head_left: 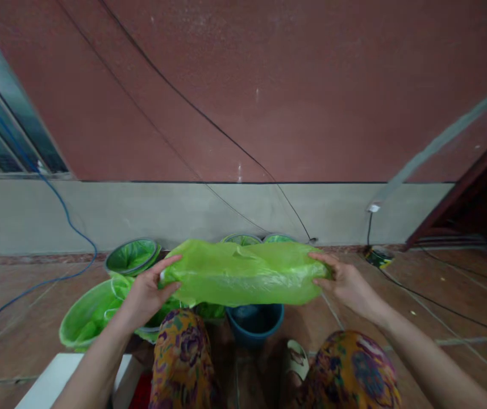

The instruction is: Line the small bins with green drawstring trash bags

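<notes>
Floor [25, 352] tiled, wall [277, 74] red above grey; left hand [147, 292], right hand [349, 284]: grip pinching green plastic [245, 274].

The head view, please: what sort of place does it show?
Probably a porch or courtyard of a house, though I cannot be sure. The painted wall, the barred window and the tiled floor suggest it. Whether there is a roof does not show.

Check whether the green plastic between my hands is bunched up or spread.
Spread: the green plastic stretches wide between your left hand and right hand, above the blue bucket. I cannot tell whether it is doubled.
</notes>
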A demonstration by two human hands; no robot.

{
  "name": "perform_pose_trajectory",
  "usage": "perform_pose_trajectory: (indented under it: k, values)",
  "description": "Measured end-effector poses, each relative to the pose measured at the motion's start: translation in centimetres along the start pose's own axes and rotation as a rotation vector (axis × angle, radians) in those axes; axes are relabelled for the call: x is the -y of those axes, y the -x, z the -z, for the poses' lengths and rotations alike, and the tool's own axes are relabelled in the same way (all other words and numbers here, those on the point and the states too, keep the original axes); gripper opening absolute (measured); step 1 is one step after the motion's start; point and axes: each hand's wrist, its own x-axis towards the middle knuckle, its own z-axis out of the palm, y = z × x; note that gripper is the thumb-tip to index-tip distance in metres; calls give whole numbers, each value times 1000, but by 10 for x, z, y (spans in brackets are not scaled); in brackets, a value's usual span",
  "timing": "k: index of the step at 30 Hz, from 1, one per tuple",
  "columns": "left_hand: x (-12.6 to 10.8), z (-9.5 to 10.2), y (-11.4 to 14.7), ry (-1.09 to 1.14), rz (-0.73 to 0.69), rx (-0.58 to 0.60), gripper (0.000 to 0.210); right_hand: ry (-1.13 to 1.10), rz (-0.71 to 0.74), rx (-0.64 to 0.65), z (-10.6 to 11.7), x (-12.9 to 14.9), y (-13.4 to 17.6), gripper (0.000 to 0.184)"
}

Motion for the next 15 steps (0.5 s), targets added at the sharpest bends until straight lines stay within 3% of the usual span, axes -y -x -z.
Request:
perform_pose_trajectory:
  k: [3, 8, 11, 15]
  values:
    - [9, -11, -4, -189, -128, 113, 56, 356, 71, -28, 4, -8, 9, 43]
    - [32, -20, -8, -603, -392, 116, 33, 621, 65, -53, 13, -23, 23, 35]
    - [40, -21, -10, -688, -484, 22, 21, 586, 71, -99, 23, -31, 31, 29]
    - [41, -18, -14, -454, -499, -58, 13, 330, 112, -190, 38, -34, 40, 24]
